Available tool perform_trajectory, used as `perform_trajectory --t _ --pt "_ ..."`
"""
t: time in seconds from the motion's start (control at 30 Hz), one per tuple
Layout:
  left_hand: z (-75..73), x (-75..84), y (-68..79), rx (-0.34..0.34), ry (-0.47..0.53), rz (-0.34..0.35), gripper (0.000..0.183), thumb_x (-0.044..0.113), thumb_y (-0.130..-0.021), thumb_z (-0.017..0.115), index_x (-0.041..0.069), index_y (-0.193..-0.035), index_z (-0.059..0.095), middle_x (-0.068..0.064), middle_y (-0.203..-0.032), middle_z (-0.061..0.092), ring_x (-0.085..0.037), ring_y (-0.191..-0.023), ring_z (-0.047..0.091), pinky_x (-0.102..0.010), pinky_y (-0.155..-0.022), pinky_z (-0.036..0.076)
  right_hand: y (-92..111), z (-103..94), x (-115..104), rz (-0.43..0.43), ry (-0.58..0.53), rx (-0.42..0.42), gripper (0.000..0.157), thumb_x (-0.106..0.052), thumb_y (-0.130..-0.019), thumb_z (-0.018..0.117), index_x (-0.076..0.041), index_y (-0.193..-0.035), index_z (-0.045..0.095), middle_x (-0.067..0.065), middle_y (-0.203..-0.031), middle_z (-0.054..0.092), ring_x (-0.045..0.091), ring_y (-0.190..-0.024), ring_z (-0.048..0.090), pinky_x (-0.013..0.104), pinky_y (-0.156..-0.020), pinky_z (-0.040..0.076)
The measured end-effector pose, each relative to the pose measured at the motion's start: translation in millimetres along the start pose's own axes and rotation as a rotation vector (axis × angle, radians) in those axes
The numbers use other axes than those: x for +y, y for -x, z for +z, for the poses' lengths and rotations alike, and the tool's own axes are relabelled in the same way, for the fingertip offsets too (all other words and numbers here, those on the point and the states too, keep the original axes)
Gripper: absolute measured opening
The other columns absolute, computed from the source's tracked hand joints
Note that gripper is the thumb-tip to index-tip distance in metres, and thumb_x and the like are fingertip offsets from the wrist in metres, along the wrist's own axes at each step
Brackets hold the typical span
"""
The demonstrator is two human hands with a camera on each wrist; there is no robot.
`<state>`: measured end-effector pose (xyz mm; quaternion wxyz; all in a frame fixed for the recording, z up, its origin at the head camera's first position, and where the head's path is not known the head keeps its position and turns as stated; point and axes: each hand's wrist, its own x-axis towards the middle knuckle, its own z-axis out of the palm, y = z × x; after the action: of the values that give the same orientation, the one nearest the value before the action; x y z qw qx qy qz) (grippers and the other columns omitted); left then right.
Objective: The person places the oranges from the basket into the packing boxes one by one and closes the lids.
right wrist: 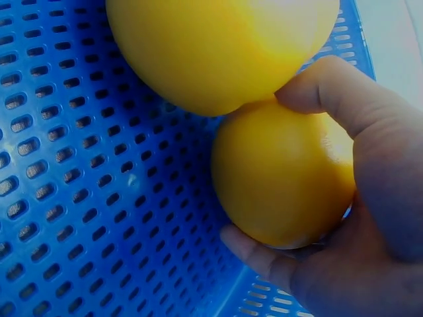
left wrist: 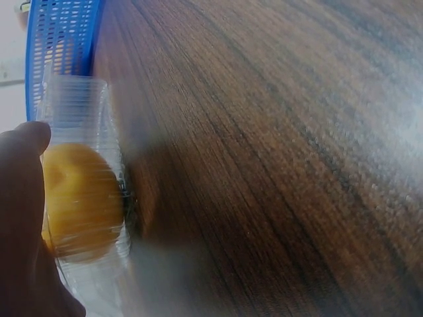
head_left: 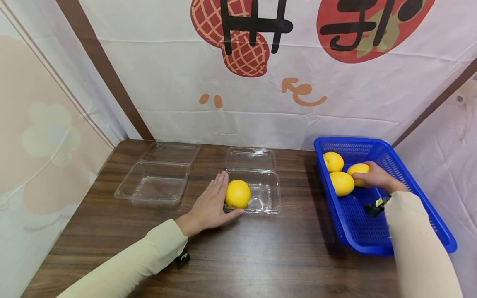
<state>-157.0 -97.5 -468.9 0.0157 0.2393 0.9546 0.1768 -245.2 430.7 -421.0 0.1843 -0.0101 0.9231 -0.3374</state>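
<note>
My right hand (head_left: 379,177) reaches into the blue basket (head_left: 331,205) and grips a round yellow fruit (right wrist: 284,175), thumb on one side and fingers curled round the other. Beside it in the basket lie two more yellow fruits (head_left: 342,183), one touching the held fruit in the right wrist view. A clear plastic clamshell box (head_left: 273,192) stands with its lid folded back, and a yellow fruit (head_left: 237,193) sits in its left part. Along that box's left side my left hand (head_left: 209,207) rests with straight fingers, its thumb at the front rim.
A second clear clamshell box (head_left: 156,188), also with its lid back, stands to the left on the brown wooden table (head_left: 261,256). Behind the table hangs a printed cloth (head_left: 167,74). Cloth walls also flank both sides.
</note>
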Motion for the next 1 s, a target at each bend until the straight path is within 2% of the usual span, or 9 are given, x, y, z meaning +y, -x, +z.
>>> perform_trajectory --t 0.2,0.5,0.67,0.87,1.0 --pt "0.5 -0.4 0.3 0.008 -0.003 0.003 0.115 0.07 -0.091 0.058 -0.009 -0.159 0.009 -0.027 -0.167 0.01 -0.038 -0.155 0.013 -0.049 -0.124 0.02 2 -2.8 -2 0.034 0.019 -0.028 0.044 -0.028 -0.101 0.061 0.011 -0.117 0.048 0.011 -0.094 0.057 0.021 -0.082 0.055 0.034 -0.07 0.056" --pt "-0.2 0.6 0.7 -0.002 0.002 -0.007 0.116 0.07 -0.091 0.059 -0.008 -0.159 0.008 -0.025 -0.167 0.008 -0.036 -0.155 0.01 -0.048 -0.124 0.017 8 -8.6 -4 0.057 0.026 -0.062 0.057 -0.029 -0.101 0.06 0.016 -0.13 0.041 0.018 -0.105 0.057 0.024 -0.09 0.057 0.038 -0.077 0.059" --pt "0.4 0.0 0.2 -0.002 -0.001 -0.007 0.115 0.07 -0.091 0.059 -0.009 -0.159 0.009 -0.026 -0.167 0.009 -0.036 -0.155 0.01 -0.048 -0.124 0.017 11 -12.6 -4 0.058 0.043 -0.075 0.053 -0.032 -0.101 0.06 0.014 -0.123 0.045 0.013 -0.098 0.058 0.022 -0.086 0.057 0.035 -0.073 0.058" --pt "0.8 -0.5 0.1 -0.013 -0.003 -0.015 0.116 0.071 -0.091 0.057 -0.007 -0.16 0.007 -0.024 -0.168 0.008 -0.034 -0.156 0.009 -0.046 -0.125 0.016 16 -16.5 -7 0.037 0.056 -0.086 0.041 -0.031 -0.102 0.06 0.008 -0.11 0.053 0.006 -0.086 0.057 0.019 -0.078 0.057 0.034 -0.069 0.057" --pt "1.1 -0.8 0.3 -0.012 0.0 -0.016 0.116 0.072 -0.091 0.057 -0.007 -0.16 0.005 -0.024 -0.168 0.008 -0.033 -0.156 0.009 -0.046 -0.125 0.016 19 -19.8 -8 0.047 0.068 -0.086 0.048 -0.034 -0.102 0.06 0.01 -0.116 0.051 0.008 -0.089 0.057 0.02 -0.08 0.056 0.034 -0.071 0.057"
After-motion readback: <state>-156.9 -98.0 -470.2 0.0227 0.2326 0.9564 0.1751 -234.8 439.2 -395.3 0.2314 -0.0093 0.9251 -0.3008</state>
